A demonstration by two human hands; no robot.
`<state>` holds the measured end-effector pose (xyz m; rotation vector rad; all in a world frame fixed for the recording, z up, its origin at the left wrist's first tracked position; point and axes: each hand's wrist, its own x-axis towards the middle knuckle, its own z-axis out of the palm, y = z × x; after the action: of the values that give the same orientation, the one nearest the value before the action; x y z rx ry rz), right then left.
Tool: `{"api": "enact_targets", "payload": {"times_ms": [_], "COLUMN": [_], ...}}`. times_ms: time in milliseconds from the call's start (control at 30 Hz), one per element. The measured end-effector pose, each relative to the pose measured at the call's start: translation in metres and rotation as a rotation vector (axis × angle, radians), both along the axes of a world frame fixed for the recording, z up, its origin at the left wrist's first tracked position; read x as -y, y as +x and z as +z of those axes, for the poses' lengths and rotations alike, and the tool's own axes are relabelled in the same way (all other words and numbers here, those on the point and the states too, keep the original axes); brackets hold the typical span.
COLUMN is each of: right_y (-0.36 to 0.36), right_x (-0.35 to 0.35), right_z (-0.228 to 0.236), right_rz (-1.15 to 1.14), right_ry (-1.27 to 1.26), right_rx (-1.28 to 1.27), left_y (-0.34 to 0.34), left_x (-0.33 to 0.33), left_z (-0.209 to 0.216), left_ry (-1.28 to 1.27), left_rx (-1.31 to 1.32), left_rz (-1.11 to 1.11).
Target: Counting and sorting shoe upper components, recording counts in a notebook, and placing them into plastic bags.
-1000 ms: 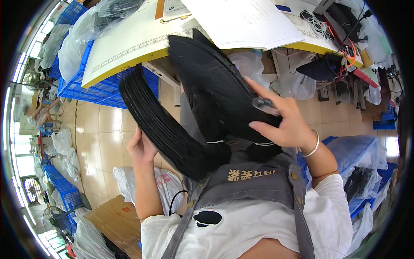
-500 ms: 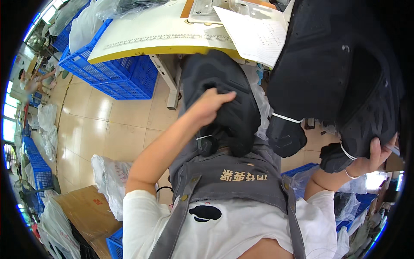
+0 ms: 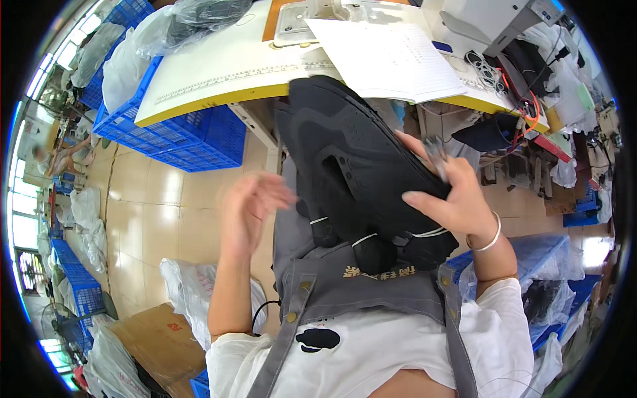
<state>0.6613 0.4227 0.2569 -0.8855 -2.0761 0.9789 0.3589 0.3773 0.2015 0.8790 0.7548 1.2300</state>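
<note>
I'm pinching the black stacked pieces [image 3: 361,166] by one edge with my right hand [image 3: 458,199], above the lap [image 3: 286,222], near the tabletop [image 3: 222,60]; my left hand [image 3: 252,202] is hovering apart, fingers loosely spread; I'm seemingly arranging them, the next move calling for two-handed support

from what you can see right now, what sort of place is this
Probably a sewing workshop: a white, yellow-edged worktable printed with a ruler scale, a white machine that looks like part of a sewing machine, and a thick stack of black, curved, fabric-like pieces.
</note>
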Motion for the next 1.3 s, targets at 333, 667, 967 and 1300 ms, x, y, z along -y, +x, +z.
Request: {"api": "enact_targets", "payload": {"times_ms": [333,667,967,1300], "right_y": [-0.048,-0.057,-0.054,-0.05], "right_x": [-0.007,0.006,-0.021,-0.043], "right_z": [0.023,-0.017,-0.038,-0.036], "right_rz": [0.072,0.266,0.018,0.16], "right_ry": [0.143,0.088,-0.232,-0.629], "right_rx": [0.217,-0.107,-0.104,-0.309], "left_y": [0.038,0.026,0.039,0.04], "left_x": [-0.023,-0.004,-0.007,-0.017], "left_z": [0.022,-0.013,0.008,-0.002], "left_ry": [-0.093,-0.196,-0.211,-0.047], "left_rx": [0.04,0.333,0.263,0.115], "left_rz": [-0.118,0.053,-0.08,-0.255]}}
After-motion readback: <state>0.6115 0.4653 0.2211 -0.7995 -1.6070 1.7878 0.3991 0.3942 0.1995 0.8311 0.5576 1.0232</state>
